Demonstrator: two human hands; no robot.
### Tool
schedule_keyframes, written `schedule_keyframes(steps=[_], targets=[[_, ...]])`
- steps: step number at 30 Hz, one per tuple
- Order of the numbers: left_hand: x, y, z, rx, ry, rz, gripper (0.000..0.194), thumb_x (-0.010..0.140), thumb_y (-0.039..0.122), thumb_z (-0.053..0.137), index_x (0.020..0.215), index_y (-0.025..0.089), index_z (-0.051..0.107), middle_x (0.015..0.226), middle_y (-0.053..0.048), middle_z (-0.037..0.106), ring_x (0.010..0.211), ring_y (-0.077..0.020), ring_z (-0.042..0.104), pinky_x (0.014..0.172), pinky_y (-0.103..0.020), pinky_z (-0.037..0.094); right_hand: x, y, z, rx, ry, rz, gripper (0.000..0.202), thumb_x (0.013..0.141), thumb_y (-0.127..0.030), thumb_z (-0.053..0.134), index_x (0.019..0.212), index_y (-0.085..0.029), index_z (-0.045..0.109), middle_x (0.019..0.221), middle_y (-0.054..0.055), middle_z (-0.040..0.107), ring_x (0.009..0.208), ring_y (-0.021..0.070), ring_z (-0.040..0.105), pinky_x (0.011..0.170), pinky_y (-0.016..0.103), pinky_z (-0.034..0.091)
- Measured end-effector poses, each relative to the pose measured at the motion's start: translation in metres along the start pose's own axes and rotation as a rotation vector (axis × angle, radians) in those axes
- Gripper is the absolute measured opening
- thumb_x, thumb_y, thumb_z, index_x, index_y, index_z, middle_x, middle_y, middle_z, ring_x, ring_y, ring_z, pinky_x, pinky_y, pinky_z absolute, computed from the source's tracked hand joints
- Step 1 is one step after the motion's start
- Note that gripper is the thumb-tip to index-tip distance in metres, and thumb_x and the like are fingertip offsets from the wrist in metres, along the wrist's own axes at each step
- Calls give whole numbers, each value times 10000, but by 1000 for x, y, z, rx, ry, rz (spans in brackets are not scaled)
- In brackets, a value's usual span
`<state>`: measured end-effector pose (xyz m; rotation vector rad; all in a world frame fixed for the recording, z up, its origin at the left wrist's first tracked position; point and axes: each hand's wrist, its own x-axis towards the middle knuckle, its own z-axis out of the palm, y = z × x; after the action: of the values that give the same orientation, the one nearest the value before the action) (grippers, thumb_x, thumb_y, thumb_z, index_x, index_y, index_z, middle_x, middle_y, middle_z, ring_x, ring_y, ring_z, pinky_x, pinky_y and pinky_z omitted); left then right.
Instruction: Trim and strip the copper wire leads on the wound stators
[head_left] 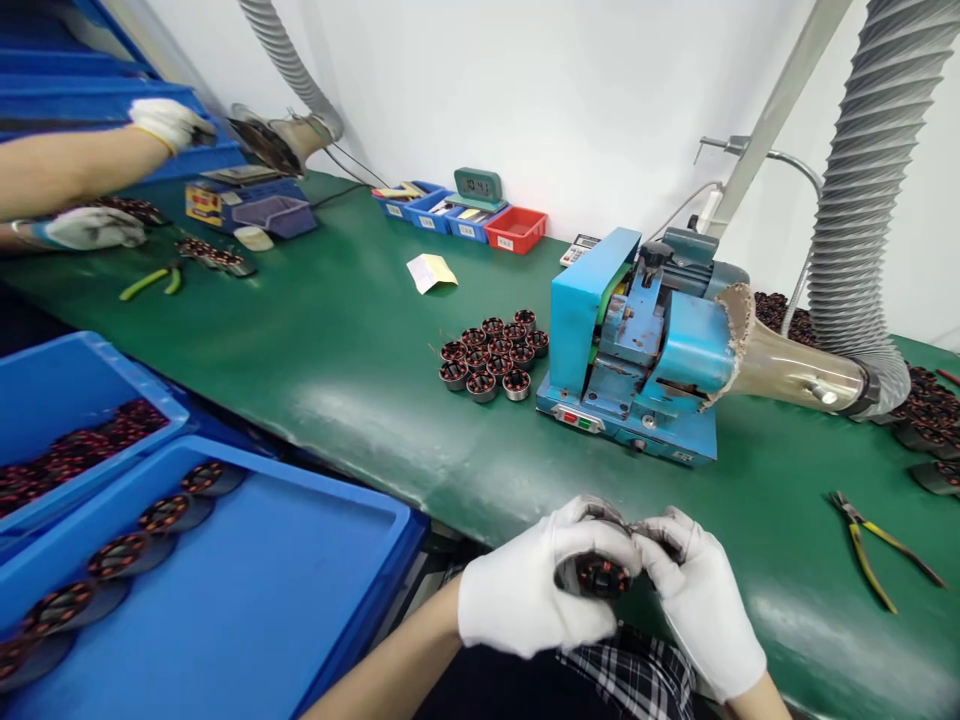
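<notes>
Near the table's front edge, my left hand [544,580], in a white glove, is wrapped round a round motor stator [600,574] with dark body and copper-coloured windings. My right hand [697,590], also gloved, is beside it with thumb and fingers pinched together at the stator's upper right side; what lies between those fingertips is too small to make out. Beyond my hands, a group of similar stators [499,352] stands on the green table [360,370], left of a blue machine [637,350].
Yellow-handled cutters [870,550] lie at right. A blue tray [247,590] at left holds several stators, beside another blue bin [75,360]. A flexible duct [862,200] joins the machine's funnel. A co-worker's gloved hands [169,122] are at upper left, near green-handled pliers [150,282].
</notes>
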<state>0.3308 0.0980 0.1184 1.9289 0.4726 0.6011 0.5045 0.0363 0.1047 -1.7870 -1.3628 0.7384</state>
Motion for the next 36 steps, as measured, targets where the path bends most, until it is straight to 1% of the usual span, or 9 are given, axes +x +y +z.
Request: schedule_keyframes(steps=[2, 6, 9, 16, 21, 25, 28, 32, 36], targets=[[0, 3, 3, 6, 33, 28, 147, 768, 101, 570, 864, 207, 606, 928, -30, 553, 883, -163, 560, 838, -304, 482, -2, -3, -1, -7, 52, 3, 196, 721, -365, 558, 666, -229, 688, 673, 50, 629, 669, 212, 558, 663, 328, 445], [0, 0, 12, 265, 209, 15, 384, 794, 171, 568, 1164, 218, 471, 1095, -90, 488, 1020, -208, 516, 869, -351, 477, -2, -8, -4, 243, -64, 125, 214, 689, -383, 615, 586, -199, 651, 589, 25, 575, 568, 169, 524, 536, 268, 432], [1, -8, 17, 325, 196, -2, 514, 698, 242, 698, 1153, 212, 462, 1141, -98, 481, 1049, -225, 512, 896, -357, 469, -1, -5, -3, 403, -91, 228, 262, 646, -415, 662, 555, -175, 609, 534, 0, 523, 488, 136, 469, 457, 243, 389], [0, -11, 16, 20, 197, -7, 203, 739, 127, 606, 921, 218, 605, 1136, -57, 519, 976, -184, 566, 877, -315, 475, -4, 2, 2, 297, -44, 193, 217, 673, -385, 638, 590, -185, 654, 617, 29, 571, 590, 162, 506, 543, 256, 410], [-2, -8, 11, 175, 145, 49, 465, 695, 51, 561, 1128, 207, 497, 1075, -88, 507, 1013, -207, 513, 876, -349, 460, -2, 2, 4, 458, -134, 284, 249, 677, -414, 624, 593, -180, 602, 544, -4, 519, 485, 135, 450, 470, 254, 370], [1, -14, 11, 62, 15, 31, 299, 673, 30, 561, 924, 193, 560, 901, -29, 546, 830, -149, 556, 775, -268, 489, -2, 8, 8, 176, -29, 164, 223, 725, -377, 556, 656, -187, 651, 639, 45, 596, 629, 198, 534, 617, 316, 418], [-1, -26, 19, 153, 18, 31, 198, 750, 83, 536, 907, 196, 582, 961, -48, 538, 849, -157, 559, 780, -277, 495, -1, 15, 12, -5, 46, 96, 247, 750, -378, 516, 684, -188, 659, 693, 68, 606, 667, 211, 536, 662, 343, 416], [-10, -52, 33, 464, 168, 42, 400, 802, 97, 454, 1191, 191, 457, 1191, -132, 472, 1053, -237, 511, 873, -388, 467, 6, 29, 20, 210, -290, 245, 331, 802, -453, 445, 683, -168, 564, 549, 12, 519, 489, 139, 448, 508, 277, 394], [-11, -70, 32, 449, 153, -36, 373, 743, 174, 605, 1100, 195, 497, 1102, -90, 559, 1152, -258, 455, 961, -403, 408, 19, 39, 24, 166, -484, 236, 329, 814, -434, 440, 667, -158, 542, 488, -13, 464, 433, 122, 416, 461, 254, 373]])
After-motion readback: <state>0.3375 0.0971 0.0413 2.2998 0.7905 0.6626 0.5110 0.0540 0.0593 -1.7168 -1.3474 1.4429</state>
